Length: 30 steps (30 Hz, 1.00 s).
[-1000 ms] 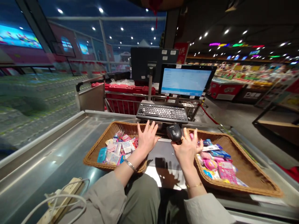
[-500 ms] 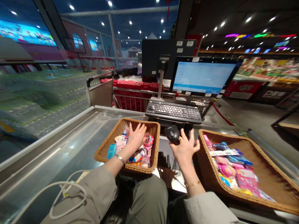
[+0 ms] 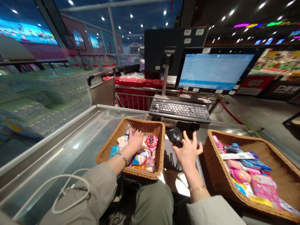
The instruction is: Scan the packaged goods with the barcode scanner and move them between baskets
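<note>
Left basket (image 3: 162, 147) is set on the metal counter (image 3: 70, 156), its far rim near the keyboard (image 3: 180, 109). To its left, a broad stretch of metal is bounded by the raised edge (image 3: 47, 139). Between it and the right basket (image 3: 283, 162), a narrow gap is shared by the right hand (image 3: 187, 151) and the black scanner (image 3: 174, 136). In the right basket, goods are bunched leftward; wicker floor is exposed along the right.

Left hand (image 3: 136, 142) is lowered palm-down inside the left basket, fingertips among small packets (image 3: 140, 160); any grip cannot be told. Right hand's fingers are spread, thumb side against the scanner; whether it is gripped cannot be told.

Compared with half a second ago, the left hand is set lower into the packets, fingers drawn closer together; the right hand is kept beside the scanner.
</note>
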Each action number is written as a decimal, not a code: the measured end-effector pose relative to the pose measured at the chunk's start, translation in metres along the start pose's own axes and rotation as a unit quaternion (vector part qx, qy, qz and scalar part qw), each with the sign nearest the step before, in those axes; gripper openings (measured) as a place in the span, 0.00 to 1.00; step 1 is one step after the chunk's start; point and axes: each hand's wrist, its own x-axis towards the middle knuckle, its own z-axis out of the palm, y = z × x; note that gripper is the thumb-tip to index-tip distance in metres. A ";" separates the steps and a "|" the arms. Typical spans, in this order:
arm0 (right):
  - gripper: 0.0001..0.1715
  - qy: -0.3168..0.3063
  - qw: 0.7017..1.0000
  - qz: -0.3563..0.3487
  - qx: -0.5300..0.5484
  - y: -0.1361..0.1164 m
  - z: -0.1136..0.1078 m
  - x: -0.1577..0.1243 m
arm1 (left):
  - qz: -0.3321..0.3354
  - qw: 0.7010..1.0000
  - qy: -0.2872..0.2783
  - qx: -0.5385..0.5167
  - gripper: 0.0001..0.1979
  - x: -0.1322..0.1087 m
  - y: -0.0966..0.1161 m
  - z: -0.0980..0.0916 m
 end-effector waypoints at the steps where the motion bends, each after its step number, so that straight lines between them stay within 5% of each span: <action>1: 0.10 -0.001 1.000 -0.001 0.001 -0.001 0.001 0.000 | 0.000 1.000 -0.008 0.002 0.38 -0.001 0.000 0.003; 8: 0.11 -0.010 1.000 -0.008 0.011 -0.003 0.004 -0.004 | -0.015 0.995 -0.100 0.013 0.50 0.001 -0.005 0.016; 13: 0.12 -0.011 1.000 -0.006 0.013 0.003 0.002 -0.006 | -0.022 0.991 -0.131 0.008 0.47 0.003 -0.008 0.021; 30: 0.11 0.001 1.000 0.004 0.018 0.014 -0.007 -0.009 | 0.026 0.996 -0.056 0.062 0.32 -0.003 0.000 0.005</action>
